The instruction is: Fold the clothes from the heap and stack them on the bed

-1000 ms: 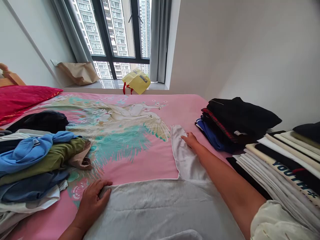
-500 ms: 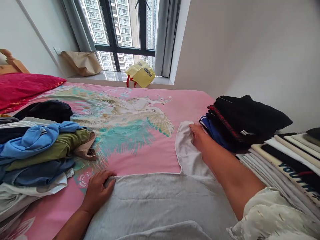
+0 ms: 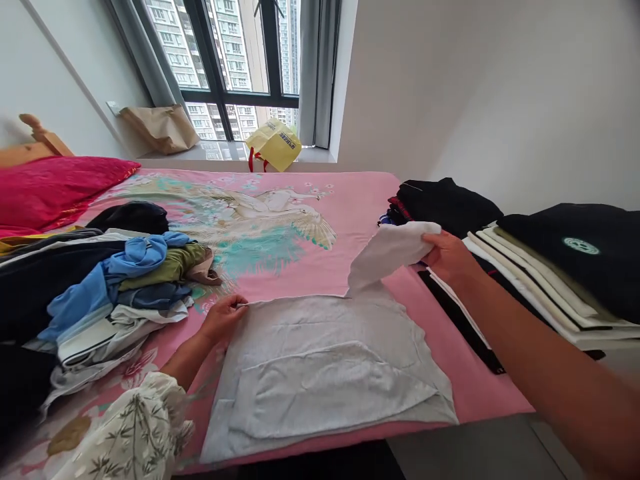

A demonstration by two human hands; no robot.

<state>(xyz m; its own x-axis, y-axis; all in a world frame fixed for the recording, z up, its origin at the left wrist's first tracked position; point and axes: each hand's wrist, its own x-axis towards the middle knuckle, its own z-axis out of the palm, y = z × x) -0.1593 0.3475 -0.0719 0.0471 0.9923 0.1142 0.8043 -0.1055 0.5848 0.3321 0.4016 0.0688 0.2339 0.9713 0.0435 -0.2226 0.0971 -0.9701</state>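
A light grey garment [image 3: 320, 373] lies spread on the pink patterned bed sheet [image 3: 355, 207], close to the bed's front edge. My left hand [image 3: 223, 319] pinches its upper left corner. On the other side, my right hand [image 3: 445, 257] grips the end of a sleeve-like part and holds it raised off the sheet. The lower part of the garment shows creases and a folded layer.
Heaped clothes [image 3: 165, 267] lie on the left, by a red pillow [image 3: 65, 187]. Folded stacks [image 3: 545, 280] and dark clothes [image 3: 450, 203] stand on the right. A yellow bag [image 3: 275, 145] and brown paper bag [image 3: 163, 128] sit at the window.
My right hand has lifted the sleeve-like part and moved right. My left hand now pinches the corner instead of resting beside it. The view has shifted, showing the bed's front edge.
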